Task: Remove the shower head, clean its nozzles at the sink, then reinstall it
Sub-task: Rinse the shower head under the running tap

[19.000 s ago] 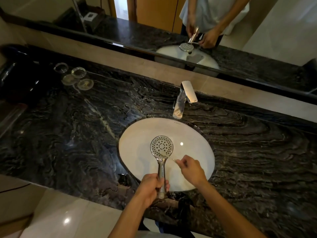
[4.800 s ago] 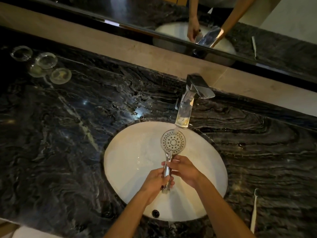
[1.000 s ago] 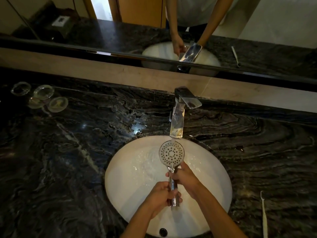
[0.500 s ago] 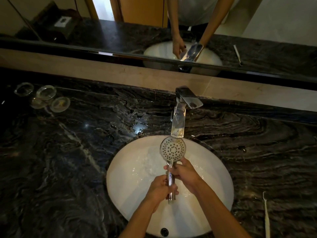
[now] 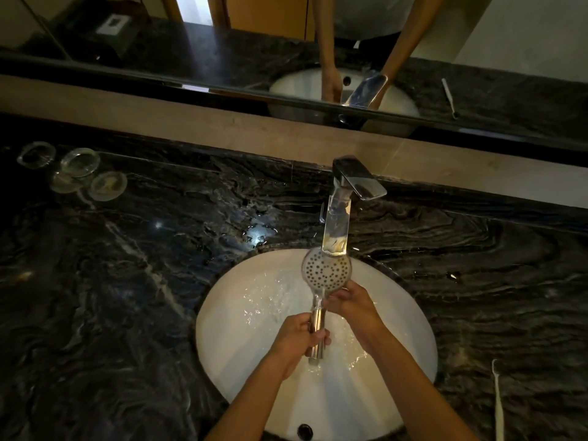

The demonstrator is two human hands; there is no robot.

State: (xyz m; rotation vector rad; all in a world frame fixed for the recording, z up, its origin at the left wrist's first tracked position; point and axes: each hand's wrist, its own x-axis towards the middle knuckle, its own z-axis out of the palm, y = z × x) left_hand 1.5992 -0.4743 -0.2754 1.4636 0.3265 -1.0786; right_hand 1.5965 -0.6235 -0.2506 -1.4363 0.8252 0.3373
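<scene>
- While the left hand [image 5: 297,337] grips the wet handle and the right hand [image 5: 348,302] pinches the neck, the shower head [image 5: 326,269] could slip into the sink [image 5: 222,329].
- Held under the faucet [image 5: 338,218], its tilted face may deflect water onto the counter [image 5: 127,297].

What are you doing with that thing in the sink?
A person is rinsing a shower head under the faucet, over the white sink. The left hand grips the handle; the right hand holds it just below the nozzle face. A toothbrush lies on the counter.
</scene>
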